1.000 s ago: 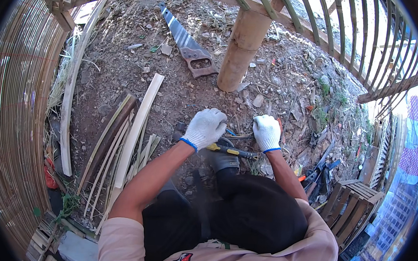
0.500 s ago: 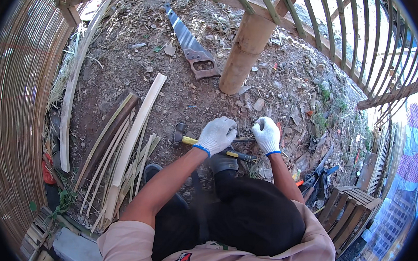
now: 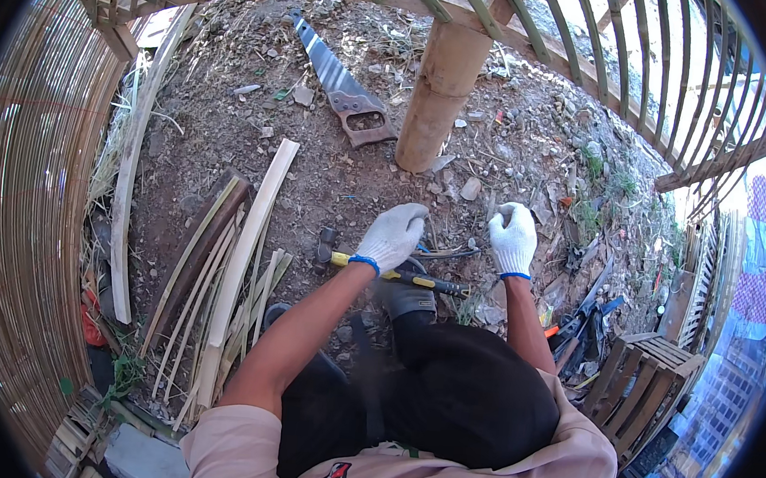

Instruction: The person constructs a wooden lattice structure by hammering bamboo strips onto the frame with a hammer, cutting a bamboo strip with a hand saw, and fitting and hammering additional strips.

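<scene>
My left hand (image 3: pixel 394 237), in a white knit glove with a blue cuff, is closed with the thumb and fingertips together. To its right, my right hand (image 3: pixel 513 240), gloved alike, makes a pinch with its fingers curled round. A gap lies between them; anything thin in either pinch is too small to make out. Below the hands a hammer (image 3: pixel 428 282) with a yellow and black handle lies across the ground by my shoe, its head out to the left. A dark, thin curved piece (image 3: pixel 447 253) lies just beyond the handle.
A handsaw (image 3: pixel 350 99) lies ahead, near a thick bamboo post (image 3: pixel 440 101). Split bamboo strips (image 3: pixel 244 256) are piled at my left. A slatted bamboo frame (image 3: pixel 582 66) arches across the far side. At right stand a wooden crate (image 3: pixel 634 390) and dark tools (image 3: pixel 585 329).
My hands have moved apart: the left a little left and away from me, the right to the right and farther out. Both stay closed. The view has shifted slightly.
</scene>
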`<state>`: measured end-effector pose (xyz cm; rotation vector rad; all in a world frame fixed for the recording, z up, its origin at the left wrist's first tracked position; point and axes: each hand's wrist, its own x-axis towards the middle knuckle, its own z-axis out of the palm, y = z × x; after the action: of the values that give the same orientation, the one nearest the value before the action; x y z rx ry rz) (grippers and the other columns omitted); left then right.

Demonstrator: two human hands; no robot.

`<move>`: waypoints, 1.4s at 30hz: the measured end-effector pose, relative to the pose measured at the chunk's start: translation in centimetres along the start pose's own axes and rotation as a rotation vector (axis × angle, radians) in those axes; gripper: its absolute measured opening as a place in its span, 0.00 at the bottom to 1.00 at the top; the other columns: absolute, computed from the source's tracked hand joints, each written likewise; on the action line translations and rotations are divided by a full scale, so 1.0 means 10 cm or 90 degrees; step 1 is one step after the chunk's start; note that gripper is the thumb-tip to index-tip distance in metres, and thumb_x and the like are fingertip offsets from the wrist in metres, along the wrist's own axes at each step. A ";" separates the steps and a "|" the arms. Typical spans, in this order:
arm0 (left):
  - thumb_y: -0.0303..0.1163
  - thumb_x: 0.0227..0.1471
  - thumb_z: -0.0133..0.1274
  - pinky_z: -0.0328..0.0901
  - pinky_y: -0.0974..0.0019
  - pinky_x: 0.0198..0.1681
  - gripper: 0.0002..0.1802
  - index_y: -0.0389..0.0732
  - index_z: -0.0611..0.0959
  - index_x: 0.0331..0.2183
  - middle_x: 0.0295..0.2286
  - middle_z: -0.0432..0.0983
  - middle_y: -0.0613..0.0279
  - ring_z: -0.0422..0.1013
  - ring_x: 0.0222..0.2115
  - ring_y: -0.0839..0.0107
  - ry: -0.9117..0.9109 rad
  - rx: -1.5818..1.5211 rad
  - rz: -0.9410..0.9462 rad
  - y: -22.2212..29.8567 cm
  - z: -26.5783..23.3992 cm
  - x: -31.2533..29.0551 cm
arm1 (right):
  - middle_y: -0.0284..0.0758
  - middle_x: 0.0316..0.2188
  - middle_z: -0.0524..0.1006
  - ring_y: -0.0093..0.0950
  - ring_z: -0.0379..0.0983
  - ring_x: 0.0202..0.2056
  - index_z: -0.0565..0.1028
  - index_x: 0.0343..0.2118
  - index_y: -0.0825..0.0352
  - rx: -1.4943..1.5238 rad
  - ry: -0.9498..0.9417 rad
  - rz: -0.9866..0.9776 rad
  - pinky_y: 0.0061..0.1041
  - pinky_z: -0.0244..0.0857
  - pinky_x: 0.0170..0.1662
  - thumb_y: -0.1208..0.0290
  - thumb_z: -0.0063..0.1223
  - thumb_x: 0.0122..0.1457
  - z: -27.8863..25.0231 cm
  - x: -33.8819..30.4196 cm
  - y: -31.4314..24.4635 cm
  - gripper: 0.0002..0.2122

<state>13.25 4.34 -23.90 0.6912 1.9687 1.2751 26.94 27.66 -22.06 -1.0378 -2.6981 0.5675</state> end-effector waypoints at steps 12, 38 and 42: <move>0.38 0.62 0.50 0.69 0.48 0.55 0.20 0.36 0.84 0.49 0.44 0.81 0.42 0.76 0.49 0.44 -0.022 0.036 0.017 0.02 0.11 -0.08 | 0.39 0.30 0.81 0.40 0.79 0.34 0.84 0.33 0.60 -0.126 -0.075 -0.186 0.42 0.72 0.40 0.66 0.63 0.57 0.49 -0.29 -0.03 0.05; 0.38 0.66 0.52 0.72 0.64 0.50 0.18 0.33 0.83 0.46 0.39 0.83 0.60 0.79 0.42 0.69 0.415 -0.284 -0.257 -0.09 -1.68 -1.09 | 0.27 0.35 0.79 0.16 0.72 0.31 0.76 0.50 0.65 0.646 -0.734 0.144 0.21 0.68 0.35 0.62 0.54 0.72 0.90 -0.27 -2.75 0.13; 0.38 0.70 0.52 0.72 0.66 0.50 0.14 0.38 0.82 0.48 0.40 0.81 0.65 0.77 0.42 0.75 0.435 -0.742 -0.201 -0.23 -1.72 -1.19 | 0.25 0.34 0.77 0.15 0.70 0.30 0.75 0.49 0.62 0.686 -0.720 0.120 0.20 0.70 0.35 0.61 0.54 0.73 1.22 -0.34 -3.18 0.11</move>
<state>7.15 -14.97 -18.02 -0.6674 1.2731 2.2392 6.49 0.29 -20.03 -0.6725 -2.1344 2.8565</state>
